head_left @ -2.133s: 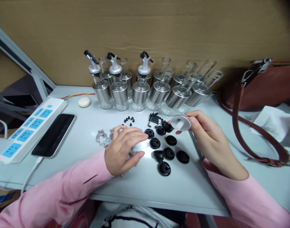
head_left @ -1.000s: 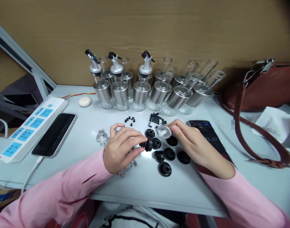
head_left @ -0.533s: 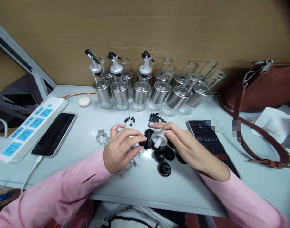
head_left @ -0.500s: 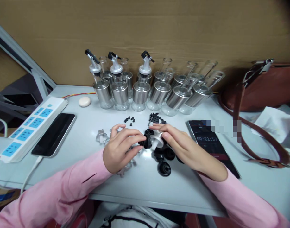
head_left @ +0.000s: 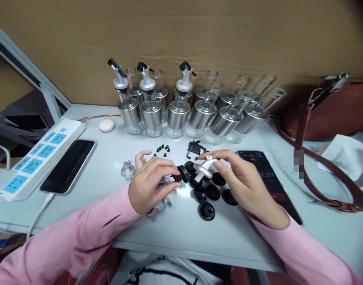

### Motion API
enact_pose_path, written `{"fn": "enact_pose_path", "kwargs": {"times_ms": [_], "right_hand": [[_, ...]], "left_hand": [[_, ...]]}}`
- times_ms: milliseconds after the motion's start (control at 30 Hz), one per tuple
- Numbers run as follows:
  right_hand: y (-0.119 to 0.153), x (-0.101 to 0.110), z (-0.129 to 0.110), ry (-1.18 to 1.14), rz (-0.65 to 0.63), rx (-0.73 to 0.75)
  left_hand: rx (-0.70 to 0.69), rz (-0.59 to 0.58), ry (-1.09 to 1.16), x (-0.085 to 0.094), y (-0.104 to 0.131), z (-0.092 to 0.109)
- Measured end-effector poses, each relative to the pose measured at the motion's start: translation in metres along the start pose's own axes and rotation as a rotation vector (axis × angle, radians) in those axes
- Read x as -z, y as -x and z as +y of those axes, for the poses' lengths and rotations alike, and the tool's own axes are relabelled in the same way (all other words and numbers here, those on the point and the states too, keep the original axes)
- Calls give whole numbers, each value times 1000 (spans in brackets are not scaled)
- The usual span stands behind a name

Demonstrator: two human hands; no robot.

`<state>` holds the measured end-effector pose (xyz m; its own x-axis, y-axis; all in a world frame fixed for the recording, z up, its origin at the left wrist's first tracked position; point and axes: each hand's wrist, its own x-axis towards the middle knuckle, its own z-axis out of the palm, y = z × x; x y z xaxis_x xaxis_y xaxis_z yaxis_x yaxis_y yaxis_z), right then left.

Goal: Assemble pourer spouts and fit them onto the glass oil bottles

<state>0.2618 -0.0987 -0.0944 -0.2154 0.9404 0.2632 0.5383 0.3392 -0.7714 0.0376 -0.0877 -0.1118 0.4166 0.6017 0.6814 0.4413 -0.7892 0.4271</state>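
Between its thumb and fingers, my left hand (head_left: 153, 182) pinches a black ribbed stopper (head_left: 183, 174) above the table. My right hand (head_left: 243, 178) grips a silver pourer top (head_left: 204, 168), its pale stem pointing down and left. A small gap separates the two parts. Beneath and beside them lie several black round stoppers (head_left: 206, 211). More silver pourer tops (head_left: 128, 169) are spread around and partly under my left hand. Small black rings (head_left: 169, 150) and short black tubes (head_left: 195, 147) lie farther back.
Several glass bottles with steel sleeves (head_left: 178, 113) stand along the cardboard wall, three with pourers fitted. At left are a power strip (head_left: 44, 154), a phone (head_left: 69, 167) and a white round object (head_left: 107, 125). Another phone (head_left: 270, 182) and a brown bag (head_left: 339, 111) are at right.
The silver top and the black stopper, touching or overlapping before, are now apart. My right hand has moved slightly right with the top, uncovering more black stoppers.
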Motion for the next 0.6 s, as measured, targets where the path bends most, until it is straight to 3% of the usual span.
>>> {"fn": "enact_pose_path", "kwargs": {"times_ms": [67, 133, 333, 600], "right_hand": [[1, 0, 0, -42, 137, -20], [2, -1, 0, -89, 194, -40], [4, -8, -6, -172, 62, -39], [6, -9, -10, -170, 0, -52]], "left_hand": [[-1, 4, 16, 0, 0, 0], [-1, 6, 33, -1, 1, 0], [-4, 6, 46, -1, 1, 1], [-36, 19, 69, 0, 0, 3]]}}
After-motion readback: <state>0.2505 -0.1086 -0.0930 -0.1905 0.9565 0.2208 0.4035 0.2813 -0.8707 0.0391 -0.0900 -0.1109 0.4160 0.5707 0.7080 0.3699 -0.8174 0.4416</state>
